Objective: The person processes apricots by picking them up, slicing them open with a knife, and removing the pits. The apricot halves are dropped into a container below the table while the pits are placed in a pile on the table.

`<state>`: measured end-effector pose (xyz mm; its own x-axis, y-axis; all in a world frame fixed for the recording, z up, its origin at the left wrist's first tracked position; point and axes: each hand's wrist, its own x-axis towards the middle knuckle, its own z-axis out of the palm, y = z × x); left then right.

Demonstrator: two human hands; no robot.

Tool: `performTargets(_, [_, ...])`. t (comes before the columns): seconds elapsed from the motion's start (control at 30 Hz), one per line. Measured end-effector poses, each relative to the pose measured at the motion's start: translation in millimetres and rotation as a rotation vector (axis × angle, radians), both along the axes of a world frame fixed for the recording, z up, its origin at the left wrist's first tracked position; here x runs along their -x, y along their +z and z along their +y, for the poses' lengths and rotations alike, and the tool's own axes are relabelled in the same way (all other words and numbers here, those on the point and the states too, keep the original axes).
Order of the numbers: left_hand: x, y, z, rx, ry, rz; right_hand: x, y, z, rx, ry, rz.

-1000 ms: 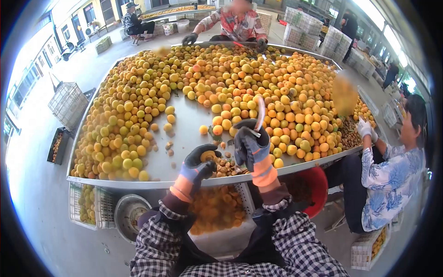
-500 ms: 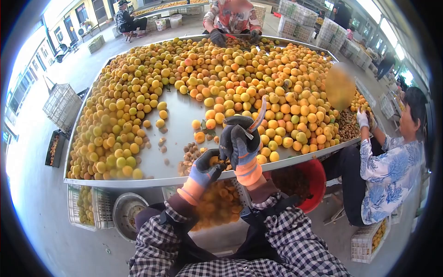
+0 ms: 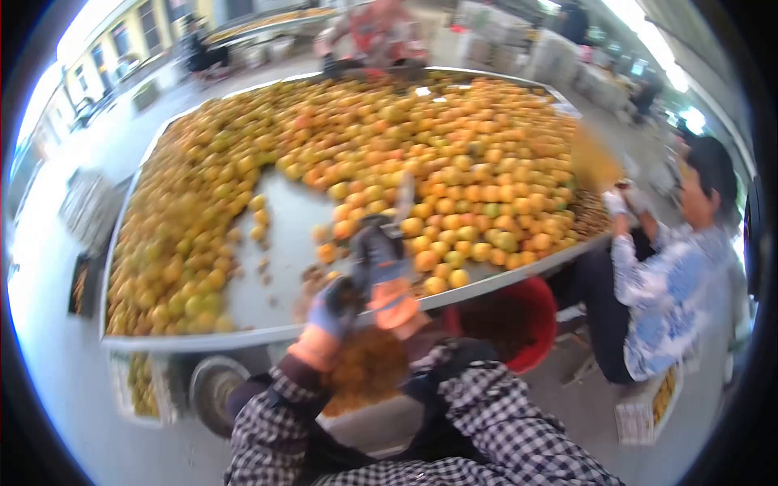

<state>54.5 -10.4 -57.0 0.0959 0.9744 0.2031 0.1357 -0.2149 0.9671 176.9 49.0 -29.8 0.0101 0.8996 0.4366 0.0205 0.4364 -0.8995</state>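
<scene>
Motion blur softens the whole view. The wide, shallow metal table [image 3: 278, 251] has a smooth grey bed and a raised rim; much of the bed is hidden under a heap of round yellow-orange fruit [image 3: 462, 162], whose separate outlines smear together at the left. The co-worker in a blue-and-white patterned top [image 3: 664, 300] sits at the right, light gloves blurred at the table edge. The co-worker in a red-and-white patterned top [image 3: 381, 40] is across the table, cut off by the top of the view. A smooth, round red tub [image 3: 545, 340] is partly covered by the table's near edge. Below the hands, orange pieces [image 3: 366, 368] form a blurred mass, partly hidden by the forearms. The round metal basin [image 3: 199, 398] at the lower left is partly tucked behind a dark trouser leg.

Both hands wear dark, blue-grey and orange gloves. The right hand [image 3: 379, 253] is curled, with a thin pale blade [image 3: 406, 197] rising from it over the fruit; its handle is hidden. The left hand [image 3: 339, 304] is bent close beside it, over the near rim; whether it pinches a piece cannot be told. Small brown bits [image 3: 312, 285] lie smeared just beyond it.
</scene>
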Motion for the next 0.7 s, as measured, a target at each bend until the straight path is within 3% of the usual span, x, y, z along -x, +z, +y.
performTargets(0.03, [4.9, -12.5, 4.4, 0.05, -0.034, -0.001, 2.2, -14.3, -0.7, 0.188, 0.102, 0.278])
performTargets(0.07, [4.1, 8.5, 0.3, -0.078, -0.048, 0.086, 0.2, -24.4, 2.0, 0.007, 0.056, 0.055])
performTargets(0.1, [2.0, 20.7, -0.1, 0.037, -0.012, 0.169, -0.1, -22.8, 1.7, 0.078, 0.045, 0.221])
performTargets(0.13, [1.3, 6.3, 5.6, -0.068, 0.028, 0.169, -9.0, 6.6, -10.2, 0.433, 0.157, 0.483])
performTargets(0.17, [1.4, -0.5, 7.1, -0.099, 0.048, 0.141, -8.2, -4.3, -2.9, 0.158, -0.05, -0.172])
performTargets(0.2, [5.1, -1.4, 7.1, -0.068, 0.01, 0.144, -3.2, -28.2, 11.1, 0.288, 0.138, 0.29])
performTargets(0.27, [5.9, -6.2, 11.3, -0.141, 0.013, 0.245, -4.0, -21.1, 6.9, -0.274, -0.44, -0.33])
performTargets(0.4, [1.7, 8.0, 8.7, -0.185, -0.016, 0.344, -0.5, -18.0, 22.0, -0.384, -0.64, -0.278])
performTargets(0.47, [-2.3, 14.2, 7.7, -0.209, -0.016, 0.353, 3.0, -5.6, 22.0, 0.667, -0.124, 1.062])
performTargets(0.5, [-4.7, 16.5, 7.6, -0.278, -0.001, 0.414, 2.7, -7.8, 27.0, 0.407, -0.203, 0.71])
performTargets(0.53, [-7.2, 18.0, 7.8, -0.346, 0.015, 0.475, -0.8, -12.4, 28.8, 0.401, -0.204, 0.709])
performTargets(0.6, [-10.5, 22.8, 6.9, -0.367, 0.033, 0.474, -6.7, -14.8, 25.6, 0.95, 0.154, 1.251])
performTargets(0.67, [-13.7, 24.5, 13.8, -0.384, 0.053, 0.478, -11.7, -6.6, 30.2, 0.947, 0.118, 1.245])
performTargets(0.7, [-12.7, 19.8, 22.0, -0.375, 0.038, 0.502, -13.7, -14.9, 38.1, 0.823, 0.065, 1.22])
